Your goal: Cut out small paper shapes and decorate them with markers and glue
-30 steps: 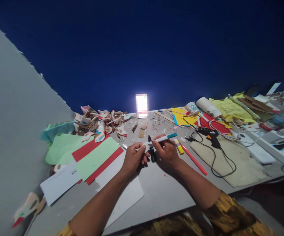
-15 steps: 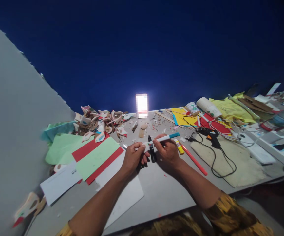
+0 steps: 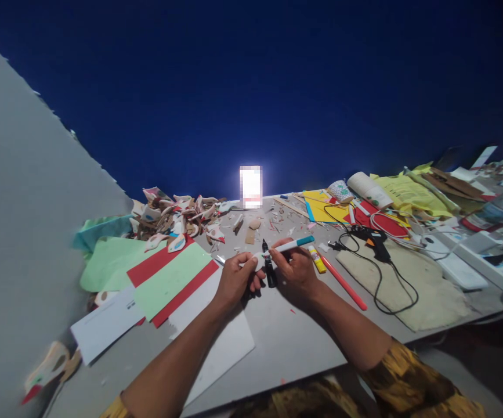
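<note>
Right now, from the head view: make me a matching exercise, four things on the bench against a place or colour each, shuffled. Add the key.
Things
1. pen
2. glue gun
3. white cutout
4. glue stick

Places and colours
A. mostly yellow, beside a red stick
B. pinched in the left hand
C. black with orange parts
D. held in the right hand, teal at one end

Pairs: 1-D, 2-C, 3-B, 4-A.

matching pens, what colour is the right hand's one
The pen is white with a teal end; head view.
</note>
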{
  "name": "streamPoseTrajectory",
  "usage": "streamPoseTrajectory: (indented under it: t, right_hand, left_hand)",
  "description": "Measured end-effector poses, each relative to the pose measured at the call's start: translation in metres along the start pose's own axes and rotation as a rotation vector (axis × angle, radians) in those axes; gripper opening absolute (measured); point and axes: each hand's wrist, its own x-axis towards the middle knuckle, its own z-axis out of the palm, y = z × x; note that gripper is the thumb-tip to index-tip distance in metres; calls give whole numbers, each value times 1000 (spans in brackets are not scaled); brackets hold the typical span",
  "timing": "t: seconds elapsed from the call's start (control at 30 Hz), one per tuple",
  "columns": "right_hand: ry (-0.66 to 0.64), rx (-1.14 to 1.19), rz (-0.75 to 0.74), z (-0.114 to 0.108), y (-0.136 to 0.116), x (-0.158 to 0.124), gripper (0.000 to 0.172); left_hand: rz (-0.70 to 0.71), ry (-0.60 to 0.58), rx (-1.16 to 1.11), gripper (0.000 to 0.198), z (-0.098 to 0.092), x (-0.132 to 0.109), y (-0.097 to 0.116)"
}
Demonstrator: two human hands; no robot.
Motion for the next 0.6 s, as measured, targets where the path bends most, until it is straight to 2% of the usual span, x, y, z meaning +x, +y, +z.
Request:
streamPoseTrajectory:
  t: [0.47, 0.6]
  right_hand:
    - [0, 18, -16, 1, 2, 0, 21]
    - [23, 53, 28, 1, -1, 0, 20]
  left_hand:
    - [-6, 13, 8, 30, 3, -3, 3]
    - [-11, 15, 7, 30, 3, -3, 3]
